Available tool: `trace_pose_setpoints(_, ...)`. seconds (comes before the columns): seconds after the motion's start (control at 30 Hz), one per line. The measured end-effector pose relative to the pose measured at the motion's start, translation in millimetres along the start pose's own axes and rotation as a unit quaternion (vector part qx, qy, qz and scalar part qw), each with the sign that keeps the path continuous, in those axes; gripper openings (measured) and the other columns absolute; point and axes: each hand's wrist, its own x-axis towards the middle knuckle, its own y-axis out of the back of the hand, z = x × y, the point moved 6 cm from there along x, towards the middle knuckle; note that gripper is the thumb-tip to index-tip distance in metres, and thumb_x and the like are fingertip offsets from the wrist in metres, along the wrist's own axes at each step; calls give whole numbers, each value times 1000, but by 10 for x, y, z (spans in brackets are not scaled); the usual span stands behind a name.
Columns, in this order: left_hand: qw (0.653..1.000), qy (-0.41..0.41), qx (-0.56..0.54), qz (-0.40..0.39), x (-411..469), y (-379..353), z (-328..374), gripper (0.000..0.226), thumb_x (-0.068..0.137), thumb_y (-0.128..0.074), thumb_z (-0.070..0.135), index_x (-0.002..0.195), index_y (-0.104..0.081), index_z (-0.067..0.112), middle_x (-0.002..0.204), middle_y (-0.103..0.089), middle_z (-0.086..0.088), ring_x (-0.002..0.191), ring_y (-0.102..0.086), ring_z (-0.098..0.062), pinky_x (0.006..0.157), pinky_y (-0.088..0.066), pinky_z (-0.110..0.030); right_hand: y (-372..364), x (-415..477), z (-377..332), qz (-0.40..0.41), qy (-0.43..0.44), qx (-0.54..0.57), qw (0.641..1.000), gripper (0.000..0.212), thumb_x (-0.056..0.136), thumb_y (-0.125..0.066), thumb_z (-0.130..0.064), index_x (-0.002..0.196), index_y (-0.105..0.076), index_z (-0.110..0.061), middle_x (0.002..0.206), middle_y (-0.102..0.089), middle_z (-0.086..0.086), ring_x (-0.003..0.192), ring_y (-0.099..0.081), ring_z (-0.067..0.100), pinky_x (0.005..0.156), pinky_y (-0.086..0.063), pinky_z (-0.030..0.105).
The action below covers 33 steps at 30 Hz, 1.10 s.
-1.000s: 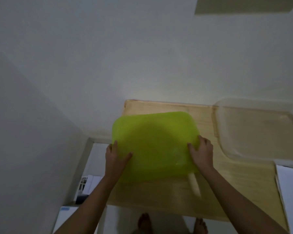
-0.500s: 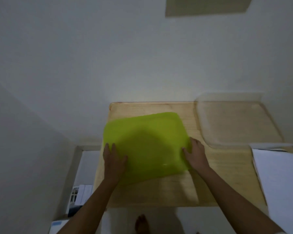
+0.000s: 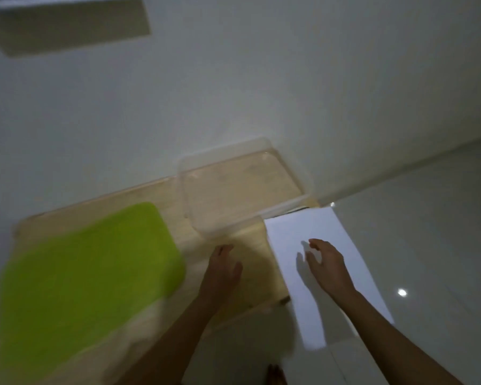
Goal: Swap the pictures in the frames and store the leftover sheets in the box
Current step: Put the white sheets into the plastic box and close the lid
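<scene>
A: What lies on the pale wooden counter (image 3: 242,262)?
B: A matte lime-green lid (image 3: 89,270) with round corners, left. Behind, a clear plastic box (image 3: 233,195), empty. At right a smooth white sheet (image 3: 297,226) overhangs the edge.
A: The hands?
B: Right hand (image 3: 328,266) open above the sheet; left hand (image 3: 220,269) open over bare wood.

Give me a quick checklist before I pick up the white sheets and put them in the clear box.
1. Green lid off the clear box: ok.
2. Box opening free: ok, nothing visible inside.
3. Right hand over the white sheets: ok; contact cannot tell.
4. Left hand free: ok, open over the wooden table.
5. Sheets fully supported: not ok, they overhang the table's edge.
6. Number of sheets: cannot tell.
</scene>
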Motion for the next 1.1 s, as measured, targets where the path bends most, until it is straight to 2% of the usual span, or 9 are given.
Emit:
trace_pose_setpoints(0.1,998,-5,39,-58,182,-515,361,46,89,-42,31,129,-43,9,132,-42,-6,126,-41,-23,108,-32,-33,338,162,506,16,-36,-9,999,37,89,-57,-12,124,-53,-2,126,-56,16,119,-49,31,102,-35,34)
trace_pose_setpoints(0.17,996,-27,59,-55,328,-751,551,52,88,-40,37,135,-39,14,142,-37,-8,131,-36,-25,110,-32,-40,479,288,759,12,-59,-16,998,42,89,-57,-15,129,-49,-4,130,-51,17,122,-45,30,102,-34,33)
trace_pose_setpoints(0.27,993,-58,92,-43,555,-982,712,70,83,-31,49,139,-36,7,147,-31,-14,138,-27,-26,113,-20,-31,522,472,1063,-26,-103,-19,994,54,90,-56,-23,138,-37,-6,139,-40,18,129,-37,32,106,-31,36)
trace_pose_setpoints(0.4,986,-76,149,-1,772,-1085,801,82,78,-16,54,137,-38,1,147,-32,-20,139,-25,-33,114,-17,-36,416,613,1221,-65,-129,16,989,60,90,-55,-25,142,-30,-8,141,-35,18,127,-41,32,104,-36,39)
trace_pose_setpoints(0.53,972,-74,221,1,827,-1151,773,85,78,-12,57,141,-32,4,151,-25,-19,141,-20,-35,114,-17,-40,328,631,1221,-71,-83,25,994,50,92,-53,-20,136,-37,-4,132,-45,19,122,-41,31,96,-36,34)
trace_pose_setpoints(0.63,967,-47,249,10,762,-1159,756,87,75,-12,61,143,-31,10,152,-25,-12,140,-22,-31,111,-23,-40,295,598,1280,-68,-83,37,994,45,93,-50,-21,135,-40,-10,128,-50,14,118,-43,26,88,-33,28)
trace_pose_setpoints(0.8,956,-42,290,26,616,-1169,775,77,83,-21,62,142,-31,13,146,-34,-7,131,-32,-28,104,-30,-39,321,534,1330,-72,-83,24,994,52,95,-47,-21,142,-30,-8,145,-39,11,132,-36,28,108,-26,33)
trace_pose_setpoints(0.9,956,-53,286,35,657,-1122,808,82,77,-21,65,138,-36,12,140,-40,-9,126,-36,-28,101,-33,-39,343,523,1332,-68,-77,25,994,52,95,-48,-21,142,-31,-8,146,-39,10,132,-38,27,109,-26,32)
trace_pose_setpoints(1.1,969,-73,234,-22,834,-1144,840,74,83,-57,52,143,-28,20,142,-32,-10,131,-29,-28,106,-27,-41,366,484,1325,-51,-76,16,996,51,94,-51,-22,140,-35,-8,143,-43,10,129,-42,28,105,-29,29)
